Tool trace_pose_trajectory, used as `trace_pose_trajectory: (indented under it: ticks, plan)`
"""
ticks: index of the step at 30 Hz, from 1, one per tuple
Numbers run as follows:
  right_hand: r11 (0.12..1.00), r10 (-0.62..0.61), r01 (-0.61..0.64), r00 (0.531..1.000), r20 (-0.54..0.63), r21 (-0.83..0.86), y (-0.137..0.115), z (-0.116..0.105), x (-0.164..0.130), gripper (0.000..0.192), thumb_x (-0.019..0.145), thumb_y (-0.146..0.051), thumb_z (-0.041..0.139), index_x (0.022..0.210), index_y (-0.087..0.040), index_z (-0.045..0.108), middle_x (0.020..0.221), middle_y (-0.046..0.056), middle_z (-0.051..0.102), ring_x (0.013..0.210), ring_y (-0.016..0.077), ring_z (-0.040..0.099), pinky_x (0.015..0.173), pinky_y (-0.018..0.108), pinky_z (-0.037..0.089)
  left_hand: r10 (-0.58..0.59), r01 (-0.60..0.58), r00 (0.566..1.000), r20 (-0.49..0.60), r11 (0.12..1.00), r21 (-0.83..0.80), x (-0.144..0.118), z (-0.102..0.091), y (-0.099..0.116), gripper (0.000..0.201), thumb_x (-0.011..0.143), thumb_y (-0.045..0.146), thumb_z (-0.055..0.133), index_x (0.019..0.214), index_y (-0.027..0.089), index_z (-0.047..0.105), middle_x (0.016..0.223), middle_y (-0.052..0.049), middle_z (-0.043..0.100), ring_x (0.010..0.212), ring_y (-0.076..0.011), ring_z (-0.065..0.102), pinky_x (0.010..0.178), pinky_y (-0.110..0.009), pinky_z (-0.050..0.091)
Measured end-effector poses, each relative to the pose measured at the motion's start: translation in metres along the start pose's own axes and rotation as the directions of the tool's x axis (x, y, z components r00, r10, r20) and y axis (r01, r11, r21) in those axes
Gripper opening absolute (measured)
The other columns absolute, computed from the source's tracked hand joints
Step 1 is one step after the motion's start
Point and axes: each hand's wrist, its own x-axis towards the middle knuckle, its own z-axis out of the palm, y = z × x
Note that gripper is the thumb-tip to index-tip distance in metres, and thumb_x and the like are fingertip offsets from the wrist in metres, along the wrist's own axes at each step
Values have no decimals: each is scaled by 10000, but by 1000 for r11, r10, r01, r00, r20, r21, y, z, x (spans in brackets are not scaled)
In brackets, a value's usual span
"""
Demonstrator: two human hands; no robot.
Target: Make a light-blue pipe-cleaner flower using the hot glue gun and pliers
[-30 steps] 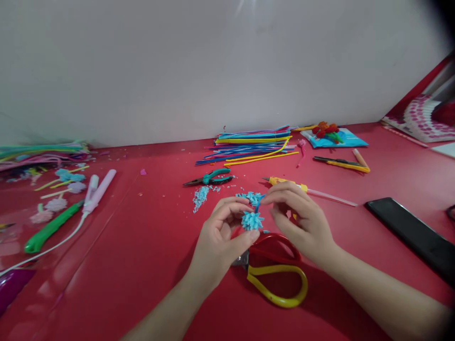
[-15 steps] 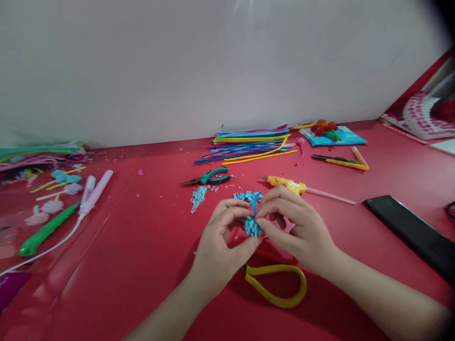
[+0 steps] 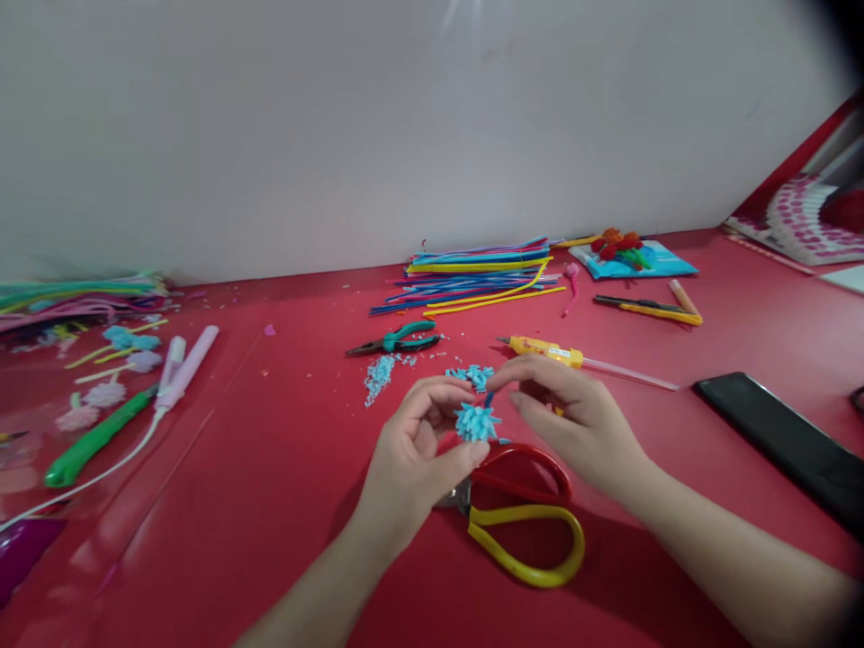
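Note:
My left hand [image 3: 411, 459] holds a light-blue spiky flower [image 3: 476, 423] of short fuzzy pieces between thumb and fingers. A darker blue stem [image 3: 489, 398] rises behind it, with its upper end by my right index fingertip. My right hand [image 3: 573, 418] has its fingers bent, thumb and index apart; whether the fingertip touches the stem I cannot tell. Just beyond lies a small pile of cut light-blue pieces [image 3: 472, 375]. Under and below my hands are scissors with one red handle and one yellow handle [image 3: 573, 544].
Pliers [image 3: 405, 338] and blue clippings [image 3: 379, 378] lie farther back. A yellow glue gun [image 3: 546, 349] is beyond my right hand, a black phone [image 3: 776, 441] to the right. Pipe cleaners [image 3: 479, 279] line the wall. A pink styling iron [image 3: 189, 364] and green-handled tool [image 3: 98, 436] lie left.
My right thumb and index have come away from the flower, opening slightly. The flower has turned a little in my left hand, and the red scissor handle shows more.

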Motion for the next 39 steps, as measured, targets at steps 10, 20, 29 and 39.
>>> trace_pose_trajectory:
  ticks: [10, 20, 29, 39]
  plan:
    - [983, -145, 159, 980, 138, -94, 10, 2, 2, 111, 868, -158, 559, 888, -206, 657, 845, 36, 652, 767, 145, 599, 694, 264, 469, -205, 195, 979, 0, 932, -306, 2, -4, 4, 241, 691, 183, 744, 919, 192, 666, 1027, -45, 655, 873, -142, 598, 793, -239, 471]
    - [955, -257, 274, 956, 143, -115, 21, 1, 6, 130, 900, -120, 532, 900, -205, 630, 882, 36, 654, 820, 144, 593, 744, 272, 474, -314, 329, 944, 100, 878, -347, 3, -7, 7, 328, 681, 236, 781, 973, 155, 653, 823, -27, 670, 746, -142, 622, 766, -273, 473]
    - [919, -309, 350, 926, 217, -183, 22, 3, 7, 140, 917, -145, 497, 909, -196, 628, 872, 41, 667, 809, 156, 580, 745, 286, 469, -269, 303, 953, 142, 878, -371, 4, -10, 1, 249, 723, 215, 745, 960, 151, 701, 859, -36, 681, 731, -115, 598, 719, -227, 465]
    - [396, 547, -374, 830, -112, -839, 30, -52, 25, 440, 833, -568, 488, 602, -204, 576, 611, 83, 609, 627, 262, 609, 549, 318, 366, -377, 336, 925, 55, 738, -586, 11, -17, 3, 131, 663, 127, 748, 786, 140, 708, 737, -26, 692, 767, -166, 678, 753, -244, 527]
